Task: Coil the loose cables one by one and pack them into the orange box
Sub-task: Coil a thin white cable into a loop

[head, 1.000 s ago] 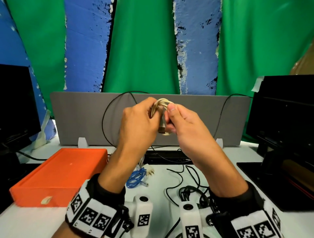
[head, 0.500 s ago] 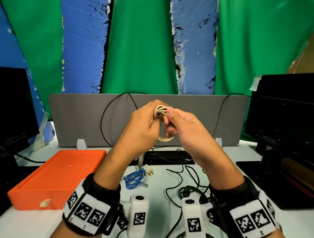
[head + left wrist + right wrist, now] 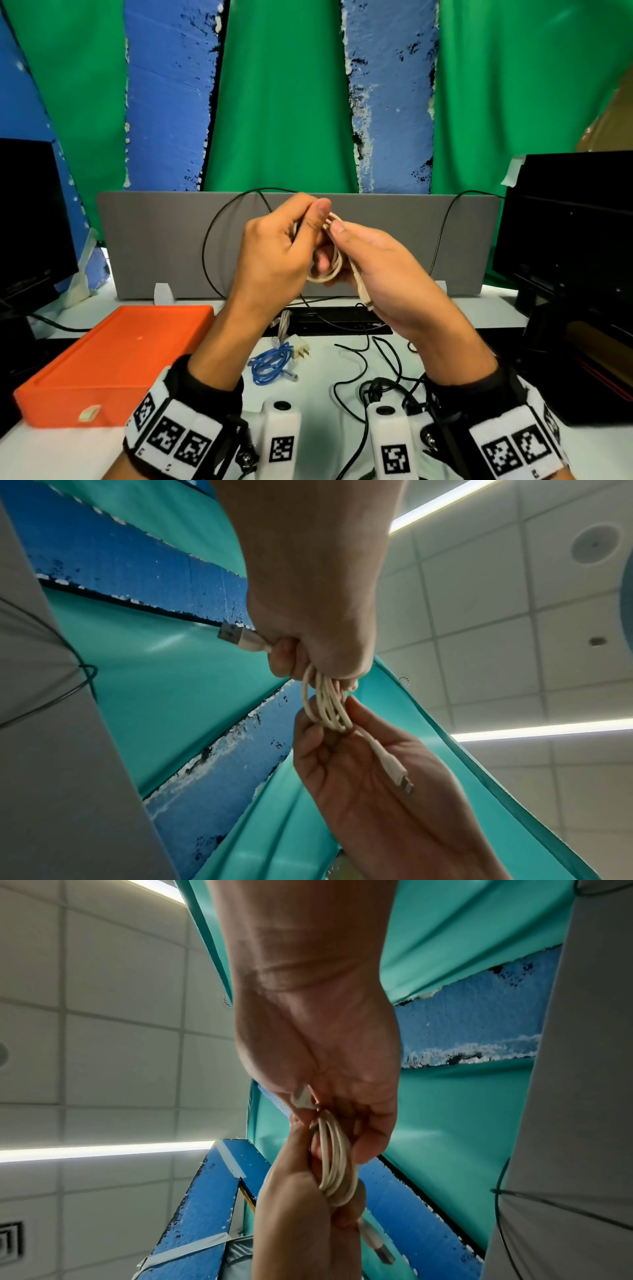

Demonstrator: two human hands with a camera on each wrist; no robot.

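Cream cable [image 3: 329, 260] coiled, pinched mid-air by fingers of left hand [image 3: 274, 253] and right hand [image 3: 373, 263], unpacked; blue cable [image 3: 270, 365] and black cables [image 3: 373, 373] loose on worktop [image 3: 318, 383]; orange box [image 3: 113, 363] contents unseen.

Smooth cream cable [image 3: 327, 708], metal plug [image 3: 228, 635]

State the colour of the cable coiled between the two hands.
Cream-white cable, clearest in the left wrist view.
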